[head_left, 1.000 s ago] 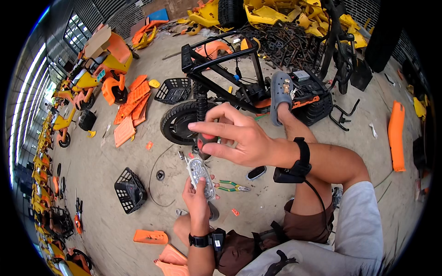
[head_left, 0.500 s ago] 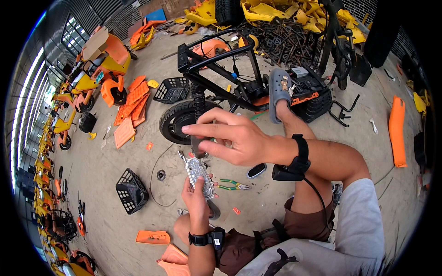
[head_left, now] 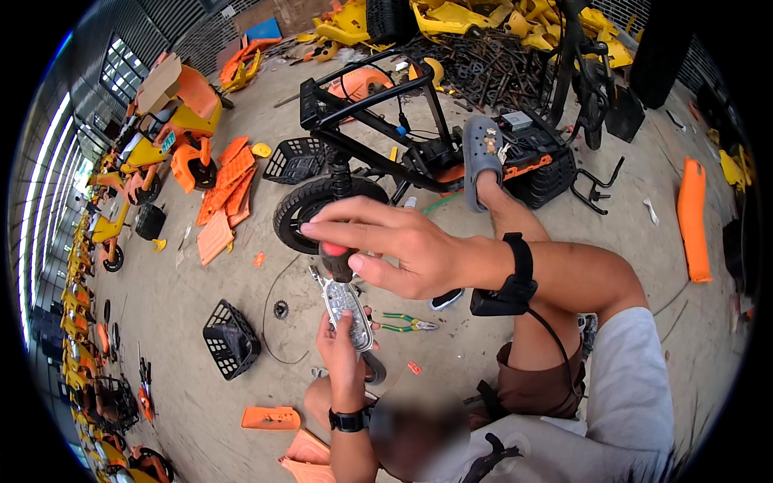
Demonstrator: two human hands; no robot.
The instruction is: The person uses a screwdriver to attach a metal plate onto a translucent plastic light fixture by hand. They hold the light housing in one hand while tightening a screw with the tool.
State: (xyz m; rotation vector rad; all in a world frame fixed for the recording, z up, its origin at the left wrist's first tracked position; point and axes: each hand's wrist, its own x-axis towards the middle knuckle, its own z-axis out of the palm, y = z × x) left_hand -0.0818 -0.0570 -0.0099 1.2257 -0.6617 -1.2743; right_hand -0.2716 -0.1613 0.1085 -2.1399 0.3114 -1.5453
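My left hand (head_left: 342, 354) grips an oval silver lamp-like unit (head_left: 341, 298), its thumb pressed on the face and its fingers round the edge. The unit has a pale rim and a patterned inner face. Above its far end, my right hand (head_left: 407, 249) holds a screwdriver (head_left: 340, 267) with a red and dark handle between thumb and fingers. Its handle points down toward the unit; the tip is hidden or too small to make out. On the floor to the right of the unit lie green-and-yellow pliers (head_left: 409, 324).
Ahead stands a black scooter frame (head_left: 366, 121) with a wheel (head_left: 294, 217); my shod foot (head_left: 483, 157) rests against it. Black baskets (head_left: 231, 338), a small gear (head_left: 280, 309), orange panels (head_left: 270, 418) and a thin cable (head_left: 266, 322) lie about. Scooters (head_left: 189, 113) line the left.
My right hand has tilted the screwdriver, so its red handle end now shows above the unit. The whole view has shifted slightly. My left hand keeps its hold.
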